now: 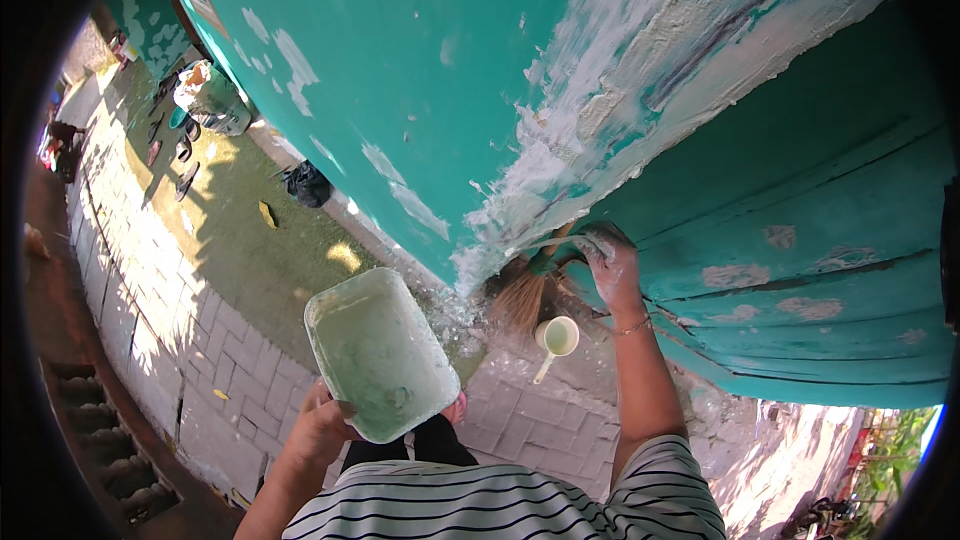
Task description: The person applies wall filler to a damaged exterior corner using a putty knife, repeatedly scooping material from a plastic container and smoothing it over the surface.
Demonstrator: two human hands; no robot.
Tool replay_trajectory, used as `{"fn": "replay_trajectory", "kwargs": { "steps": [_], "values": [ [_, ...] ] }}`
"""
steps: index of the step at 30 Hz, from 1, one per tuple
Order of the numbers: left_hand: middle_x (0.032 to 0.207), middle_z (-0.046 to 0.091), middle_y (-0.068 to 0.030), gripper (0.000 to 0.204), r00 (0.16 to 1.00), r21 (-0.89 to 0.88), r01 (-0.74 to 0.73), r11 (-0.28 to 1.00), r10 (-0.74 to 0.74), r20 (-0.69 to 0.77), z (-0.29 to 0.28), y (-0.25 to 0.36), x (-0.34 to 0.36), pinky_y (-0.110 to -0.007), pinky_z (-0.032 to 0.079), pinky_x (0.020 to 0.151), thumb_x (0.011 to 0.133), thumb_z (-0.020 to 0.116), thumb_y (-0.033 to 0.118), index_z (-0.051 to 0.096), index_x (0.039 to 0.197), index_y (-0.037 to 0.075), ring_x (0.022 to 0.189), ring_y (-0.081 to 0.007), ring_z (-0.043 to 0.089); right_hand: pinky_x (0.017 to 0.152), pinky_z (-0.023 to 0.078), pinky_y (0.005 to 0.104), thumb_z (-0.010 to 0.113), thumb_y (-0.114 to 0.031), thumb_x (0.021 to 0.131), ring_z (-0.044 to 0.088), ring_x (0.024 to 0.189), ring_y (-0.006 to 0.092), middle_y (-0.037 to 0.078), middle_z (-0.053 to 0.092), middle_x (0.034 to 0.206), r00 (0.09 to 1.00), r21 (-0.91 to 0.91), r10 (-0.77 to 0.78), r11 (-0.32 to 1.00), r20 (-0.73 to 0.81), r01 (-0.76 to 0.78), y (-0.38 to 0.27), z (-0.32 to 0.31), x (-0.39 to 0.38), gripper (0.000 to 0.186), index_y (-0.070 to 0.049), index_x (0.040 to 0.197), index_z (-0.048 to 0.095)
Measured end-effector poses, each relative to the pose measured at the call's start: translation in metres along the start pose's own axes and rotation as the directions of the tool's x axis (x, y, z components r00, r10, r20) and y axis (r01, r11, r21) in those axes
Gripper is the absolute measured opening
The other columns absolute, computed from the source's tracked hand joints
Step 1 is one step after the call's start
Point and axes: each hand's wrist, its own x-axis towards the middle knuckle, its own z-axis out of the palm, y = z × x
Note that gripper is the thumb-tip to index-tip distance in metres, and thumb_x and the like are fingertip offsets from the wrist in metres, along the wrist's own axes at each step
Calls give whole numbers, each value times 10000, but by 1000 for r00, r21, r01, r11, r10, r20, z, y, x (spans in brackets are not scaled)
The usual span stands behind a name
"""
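While the left hand [322,430] grips the near corner of a pale rectangular tray [378,352], its fingers closed around the rim, the right hand [612,270] is raised against the teal wall [420,70] with its fingers closed on a flat scraper blade [560,243]. The blade lies against the wall at the lower end of a broad band of white filler [640,70] that runs up along the wall's corner. The tray is held level above the paved floor [200,340], in front of the person's striped shirt [510,505], and its inside is smeared with a whitish paste. Just below the right hand, a straw broom [522,298] leans at the foot of the wall, and a small white scoop with a handle [556,338] lies on the paving beside it. Farther along the floor, by the wall's base, sit a dark bag [306,183] and several sandals [186,178]. A thin bracelet [634,326] circles the right wrist.
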Motion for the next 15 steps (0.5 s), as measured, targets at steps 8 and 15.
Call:
{"fn": "replay_trajectory", "kwargs": {
  "steps": [8,15],
  "values": [
    [1187,655,-148,726,1000,-89,-19,996,21,22,6,-4,6,-420,609,792,725,697,259,491,1349,-53,1002,-268,693,773,532,412,678,-24,794,647,878,371,172,655,967,970,4,169,985,173,-173,-61,-4,-88,223,-3,1015,694],
    [1168,657,-145,702,999,-112,-34,993,38,38,22,3,2,-370,608,764,719,680,210,491,1339,-59,985,-239,689,825,536,423,660,-58,781,632,999,351,144,612,1112,973,-276,141,957,180,-88,-107,60,-103,430,-81,1211,664]
  ]
}}
